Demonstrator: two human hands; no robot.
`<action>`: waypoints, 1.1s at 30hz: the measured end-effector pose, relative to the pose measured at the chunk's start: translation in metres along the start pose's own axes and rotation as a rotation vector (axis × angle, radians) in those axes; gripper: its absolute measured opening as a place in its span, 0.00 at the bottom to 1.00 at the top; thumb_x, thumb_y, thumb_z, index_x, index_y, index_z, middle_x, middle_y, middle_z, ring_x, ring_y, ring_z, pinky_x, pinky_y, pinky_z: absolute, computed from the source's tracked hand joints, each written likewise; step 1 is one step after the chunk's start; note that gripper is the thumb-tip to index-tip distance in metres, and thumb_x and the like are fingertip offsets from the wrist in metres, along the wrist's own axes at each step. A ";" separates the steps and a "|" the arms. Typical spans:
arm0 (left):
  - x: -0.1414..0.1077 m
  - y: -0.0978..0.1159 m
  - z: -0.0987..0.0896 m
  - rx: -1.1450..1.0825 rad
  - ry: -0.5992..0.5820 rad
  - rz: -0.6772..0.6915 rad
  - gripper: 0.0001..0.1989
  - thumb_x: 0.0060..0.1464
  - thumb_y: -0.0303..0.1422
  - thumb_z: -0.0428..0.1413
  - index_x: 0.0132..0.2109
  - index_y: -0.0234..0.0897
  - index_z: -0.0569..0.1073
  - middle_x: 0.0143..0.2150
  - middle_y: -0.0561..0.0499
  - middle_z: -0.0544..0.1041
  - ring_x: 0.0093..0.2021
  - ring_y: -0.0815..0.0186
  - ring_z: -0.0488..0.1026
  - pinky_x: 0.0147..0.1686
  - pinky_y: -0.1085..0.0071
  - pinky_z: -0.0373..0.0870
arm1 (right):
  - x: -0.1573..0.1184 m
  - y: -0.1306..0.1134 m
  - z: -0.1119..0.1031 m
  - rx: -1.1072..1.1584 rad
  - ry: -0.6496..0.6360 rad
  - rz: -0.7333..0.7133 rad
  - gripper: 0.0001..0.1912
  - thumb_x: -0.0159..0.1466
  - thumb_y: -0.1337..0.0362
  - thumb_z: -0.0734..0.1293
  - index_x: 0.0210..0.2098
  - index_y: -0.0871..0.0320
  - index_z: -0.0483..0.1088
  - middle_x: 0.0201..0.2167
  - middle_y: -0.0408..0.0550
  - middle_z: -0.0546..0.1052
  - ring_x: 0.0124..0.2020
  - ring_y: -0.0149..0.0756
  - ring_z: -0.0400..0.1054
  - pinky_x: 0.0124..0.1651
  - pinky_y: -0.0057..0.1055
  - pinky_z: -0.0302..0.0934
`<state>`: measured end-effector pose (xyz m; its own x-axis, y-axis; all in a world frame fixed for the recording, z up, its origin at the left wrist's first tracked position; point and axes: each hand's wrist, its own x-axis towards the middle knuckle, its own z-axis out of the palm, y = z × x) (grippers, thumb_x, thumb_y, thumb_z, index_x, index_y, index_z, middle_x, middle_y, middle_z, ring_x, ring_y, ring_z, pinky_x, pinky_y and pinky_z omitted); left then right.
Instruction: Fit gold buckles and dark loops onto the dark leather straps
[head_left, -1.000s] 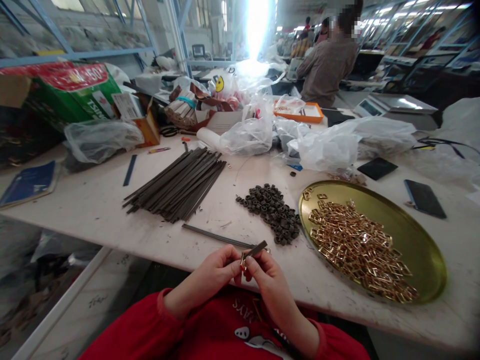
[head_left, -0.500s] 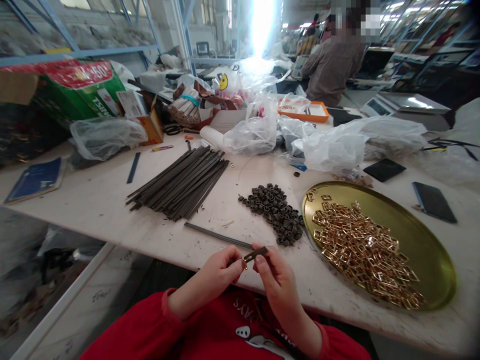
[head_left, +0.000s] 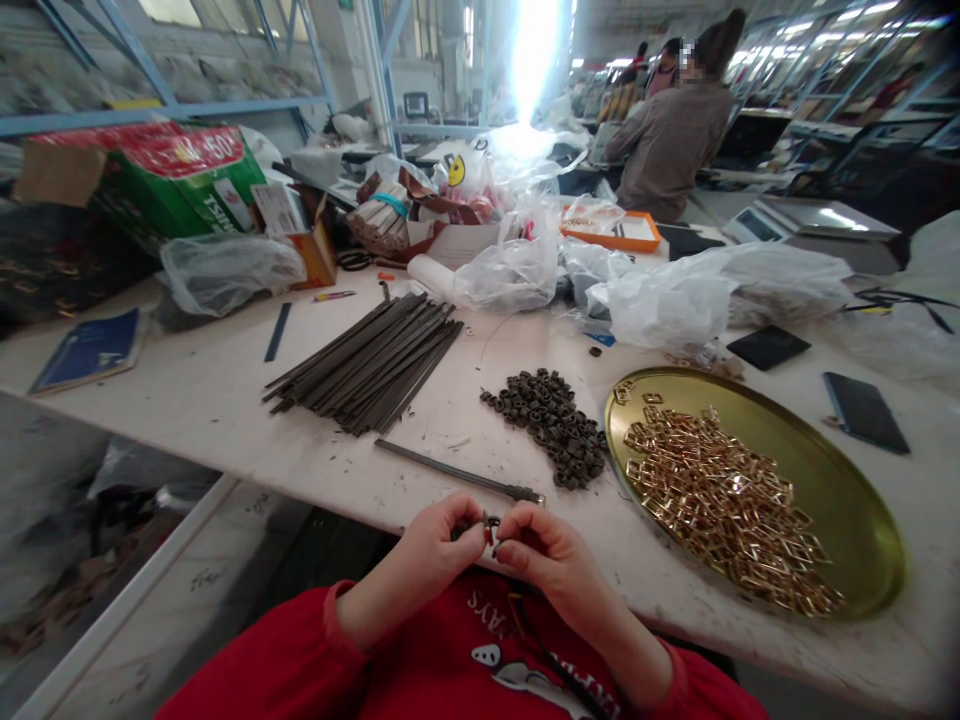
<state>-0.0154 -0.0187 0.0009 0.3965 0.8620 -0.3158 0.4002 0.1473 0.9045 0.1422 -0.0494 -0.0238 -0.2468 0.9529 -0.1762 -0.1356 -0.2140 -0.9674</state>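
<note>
At the near edge of the table: left hand and right hand, both pinched narrow on one small dark piece. Beyond: one strip bundle, one loop heap, one strip pile. Rightward: one tray, one gold buckle heap; individual buckles uncountable.

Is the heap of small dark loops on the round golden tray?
No, the dark loops sit on the pale table, left of the tray.
</note>
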 end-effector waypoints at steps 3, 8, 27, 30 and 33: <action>-0.002 -0.001 0.000 0.009 -0.016 0.005 0.09 0.49 0.36 0.48 0.26 0.36 0.62 0.23 0.57 0.60 0.26 0.71 0.57 0.25 0.75 0.56 | 0.000 0.002 -0.004 -0.180 0.043 -0.104 0.08 0.56 0.59 0.67 0.27 0.57 0.68 0.26 0.41 0.66 0.29 0.30 0.61 0.33 0.26 0.56; -0.004 -0.002 0.001 0.053 -0.062 0.059 0.08 0.52 0.34 0.47 0.29 0.35 0.63 0.25 0.57 0.63 0.28 0.70 0.59 0.28 0.75 0.56 | -0.001 0.002 -0.002 -0.351 0.141 -0.228 0.05 0.59 0.64 0.64 0.27 0.56 0.67 0.27 0.42 0.66 0.30 0.32 0.62 0.34 0.27 0.57; 0.000 -0.008 0.009 0.078 -0.003 0.031 0.08 0.54 0.33 0.48 0.40 0.33 0.66 0.36 0.49 0.72 0.36 0.65 0.67 0.37 0.71 0.62 | -0.005 0.017 0.002 -0.808 0.268 -0.577 0.10 0.63 0.66 0.60 0.43 0.55 0.68 0.39 0.52 0.72 0.41 0.39 0.68 0.42 0.34 0.66; -0.002 -0.005 0.010 0.045 -0.026 0.029 0.08 0.52 0.30 0.50 0.40 0.34 0.66 0.36 0.51 0.72 0.36 0.65 0.67 0.36 0.71 0.63 | -0.005 0.021 0.001 -0.815 0.289 -0.598 0.11 0.63 0.69 0.59 0.42 0.55 0.69 0.37 0.52 0.73 0.39 0.38 0.70 0.39 0.33 0.67; -0.004 -0.004 0.010 0.044 -0.044 0.047 0.08 0.52 0.28 0.49 0.40 0.34 0.66 0.36 0.51 0.72 0.37 0.65 0.67 0.37 0.71 0.63 | -0.005 0.023 0.000 -0.821 0.302 -0.617 0.11 0.63 0.70 0.58 0.42 0.55 0.69 0.35 0.51 0.74 0.37 0.37 0.70 0.37 0.32 0.68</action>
<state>-0.0101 -0.0276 -0.0044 0.4515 0.8450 -0.2867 0.4156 0.0852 0.9056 0.1404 -0.0595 -0.0451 -0.0931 0.8846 0.4570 0.5595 0.4262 -0.7108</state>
